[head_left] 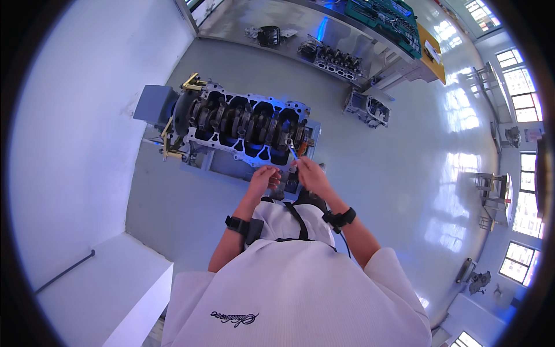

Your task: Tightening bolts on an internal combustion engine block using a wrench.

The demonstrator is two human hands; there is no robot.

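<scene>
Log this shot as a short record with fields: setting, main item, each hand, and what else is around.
Setting: workshop with a glossy pale floor, seen from above
Main item: engine block on a stand, crankshaft exposed
Right hand: holds a small wrench by the block's near end
Left hand: fingers curled, close to the right hand; contents cannot be told
Wrists: black bands on both
Around: cylinder head on the floor, another engine part, green tool tray on a bench
</scene>
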